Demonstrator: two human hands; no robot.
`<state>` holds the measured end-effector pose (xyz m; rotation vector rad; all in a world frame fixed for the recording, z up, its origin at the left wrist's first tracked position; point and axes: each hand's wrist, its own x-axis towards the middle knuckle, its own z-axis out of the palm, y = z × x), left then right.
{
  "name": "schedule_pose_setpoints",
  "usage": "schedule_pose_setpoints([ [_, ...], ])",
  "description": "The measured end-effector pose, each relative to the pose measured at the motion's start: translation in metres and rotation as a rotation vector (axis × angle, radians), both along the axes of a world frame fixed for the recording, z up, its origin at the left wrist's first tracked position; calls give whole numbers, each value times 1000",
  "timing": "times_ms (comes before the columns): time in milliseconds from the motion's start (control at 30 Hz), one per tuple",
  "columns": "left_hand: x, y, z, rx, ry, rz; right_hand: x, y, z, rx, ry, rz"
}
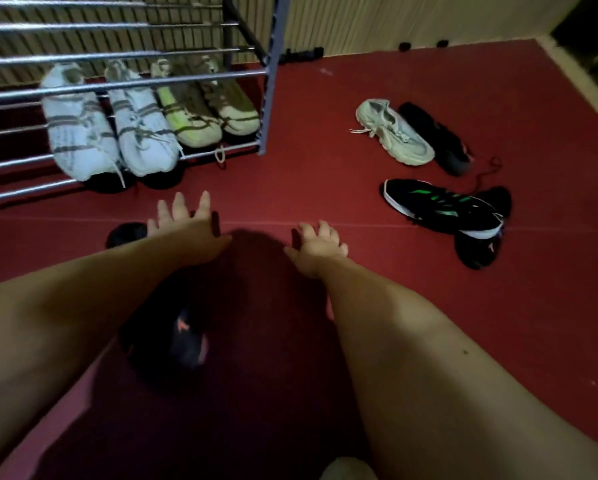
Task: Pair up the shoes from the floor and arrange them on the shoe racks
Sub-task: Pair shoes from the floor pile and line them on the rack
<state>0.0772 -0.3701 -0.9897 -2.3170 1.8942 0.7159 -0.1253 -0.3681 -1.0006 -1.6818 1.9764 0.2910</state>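
At the far left a metal shoe rack (269, 98) is standing against a ribbed wall (394, 22), its silver bars running across the upper left of the view. On one of its lower tiers a pair of white striped sneakers (82, 133) is sitting side by side, toes pointing toward the camera. Just to their right a pair of olive sneakers (214, 112) is resting beside the rack's end post, the left one showing a yellow-green side. Below the rack, over the red floor mat (308, 174), the left hand (183, 223) is reaching forward with its fingers straight and spread apart, gripping nothing. A dark rounded thing (126, 233), too dim to identify, is lying just beside its wrist. Between the two forearms a black shoe with a pink mark (183, 337) is lying in shadow on the mat. The right hand (318, 247) is stretching out near the left, its fingers loosely apart and slightly bent, also holding nothing. Further right, well apart from the rack, four loose shoes are lying on the mat. A pale grey sneaker (394, 133) is touching a black shoe (439, 140) alongside it. Nearer the camera a black sneaker with green stripes (443, 206) is lying tilted across another black shoe (477, 251), which is showing a pinkish mark
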Motion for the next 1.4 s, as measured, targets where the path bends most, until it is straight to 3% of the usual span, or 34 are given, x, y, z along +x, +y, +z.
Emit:
schedule_pose_setpoints([
  [100,-31,-16,3,22,-23,-126,-29,-4,-2,4,2,-50],
  [267,-99,-42,12,48,17,-77,-80,-17,-11,-37,-26,-179],
  [367,-131,-55,4,55,-23,-198,-112,-29,-20,-47,-54,-243],
  [600,-194,-76,-43,229,-76,-316,-166,-62,-46,-79,35,-100],
  [700,-206,-82,-69,380,-180,-513,-182,-78,-51,-58,72,-1],
  [800,-216,-90,-57,460,-274,-531,-190,-87,-42,-24,35,-40],
  [1133,-287,-182,92,230,-336,-672,-263,-142,64,-83,-18,-305],
  [1233,-309,-222,95,126,-266,-647,-288,-180,66,-129,13,-334],
  [1400,-354,-276,34,59,-49,-452,-338,-228,38,-96,-33,-438],
])
